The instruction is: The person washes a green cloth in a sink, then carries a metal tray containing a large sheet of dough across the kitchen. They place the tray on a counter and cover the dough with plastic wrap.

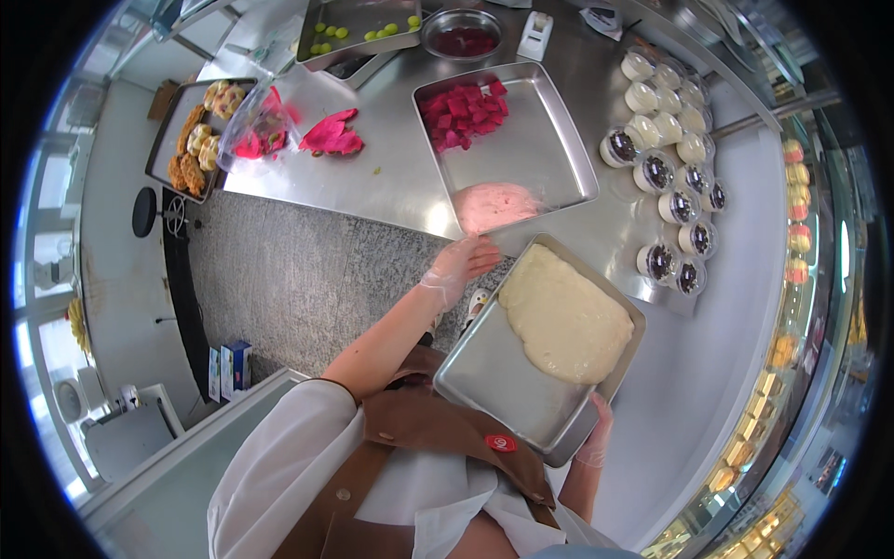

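Observation:
My right hand (598, 428), in a clear glove, grips the lower right side of a metal tray (513, 391). A slab of pale dough (566, 314) covers the tray's upper part. My left hand (464, 262), gloved too, is apart from that tray with its fingers extended, and holds nothing. It is just below the near corner of a second metal tray (552, 161) on the steel table. In this second tray lie diced magenta fruit (464, 112), which looks like dragon fruit, and a flat pink dough (496, 206).
Lidded dessert cups (656, 171) stand along the table's right side. Dragon fruit peel (334, 133), a clear plastic bag (255, 129) and a dark tray of pastries (162, 143) lie left. At the back are a tray with green fruit (356, 45), a steel bowl (462, 35) and a tape dispenser (536, 36).

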Motion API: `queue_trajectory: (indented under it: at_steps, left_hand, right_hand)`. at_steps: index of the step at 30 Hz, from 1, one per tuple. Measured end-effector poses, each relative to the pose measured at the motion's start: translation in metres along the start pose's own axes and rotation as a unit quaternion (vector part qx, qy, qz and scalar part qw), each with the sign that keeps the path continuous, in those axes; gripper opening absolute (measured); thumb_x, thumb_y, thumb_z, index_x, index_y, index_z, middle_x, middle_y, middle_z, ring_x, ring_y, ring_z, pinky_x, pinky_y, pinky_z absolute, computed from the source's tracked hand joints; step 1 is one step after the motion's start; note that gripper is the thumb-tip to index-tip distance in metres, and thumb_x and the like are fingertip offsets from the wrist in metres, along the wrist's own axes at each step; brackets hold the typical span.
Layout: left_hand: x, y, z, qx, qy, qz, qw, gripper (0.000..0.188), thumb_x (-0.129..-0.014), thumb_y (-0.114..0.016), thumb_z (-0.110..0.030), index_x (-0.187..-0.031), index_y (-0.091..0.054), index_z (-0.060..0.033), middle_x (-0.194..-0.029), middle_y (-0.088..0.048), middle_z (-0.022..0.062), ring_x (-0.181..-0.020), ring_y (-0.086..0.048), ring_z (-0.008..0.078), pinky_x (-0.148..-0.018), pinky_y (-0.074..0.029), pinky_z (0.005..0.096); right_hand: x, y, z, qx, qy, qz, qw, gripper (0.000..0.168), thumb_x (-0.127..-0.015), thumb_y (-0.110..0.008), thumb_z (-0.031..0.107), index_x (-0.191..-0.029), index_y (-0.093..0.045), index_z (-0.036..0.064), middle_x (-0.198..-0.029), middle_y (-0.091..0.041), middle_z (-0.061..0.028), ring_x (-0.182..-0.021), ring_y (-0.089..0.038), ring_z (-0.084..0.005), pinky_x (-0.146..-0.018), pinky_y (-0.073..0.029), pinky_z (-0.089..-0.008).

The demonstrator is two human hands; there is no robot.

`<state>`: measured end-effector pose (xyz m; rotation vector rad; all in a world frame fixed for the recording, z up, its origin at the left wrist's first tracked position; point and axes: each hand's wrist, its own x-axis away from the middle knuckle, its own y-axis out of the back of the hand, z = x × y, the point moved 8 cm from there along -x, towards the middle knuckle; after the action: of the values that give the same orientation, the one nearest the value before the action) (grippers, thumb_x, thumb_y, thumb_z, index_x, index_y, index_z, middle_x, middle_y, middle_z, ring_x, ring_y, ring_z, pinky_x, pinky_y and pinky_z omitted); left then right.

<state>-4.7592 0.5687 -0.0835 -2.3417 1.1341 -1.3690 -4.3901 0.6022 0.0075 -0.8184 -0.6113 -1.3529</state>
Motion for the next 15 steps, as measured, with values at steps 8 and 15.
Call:
queue_trajectory:
  at_steps: [8,15]
  left_hand:
    - [0.018,0.040,0.016,-0.045,0.038,-0.023,0.998,0.039,-0.098,-0.051,-0.035,-0.113,-0.058,0.0005,-0.104,-0.064,0.0116,-0.096,-0.062,0.0206,-0.091,-0.048,0.0347]
    - [0.105,-0.010,0.004,-0.157,0.125,0.123,0.972,0.069,-0.094,-0.055,-0.050,-0.136,-0.045,0.0032,-0.127,-0.057,0.0146,-0.116,-0.055,0.0223,-0.097,-0.045,0.0349]
  right_hand:
    - [-0.017,0.001,0.001,0.065,0.045,0.030,0.996,0.035,-0.086,-0.057,0.027,-0.107,-0.062,-0.001,-0.097,-0.065,-0.0087,-0.087,-0.063,-0.0210,-0.078,-0.050,-0.0318]
    - [-0.013,-0.004,-0.011,0.034,-0.005,0.027,0.999,0.042,-0.084,-0.060,0.031,-0.110,-0.060,-0.001,-0.098,-0.063,-0.0092,-0.089,-0.061,-0.0223,-0.078,-0.049,-0.0341]
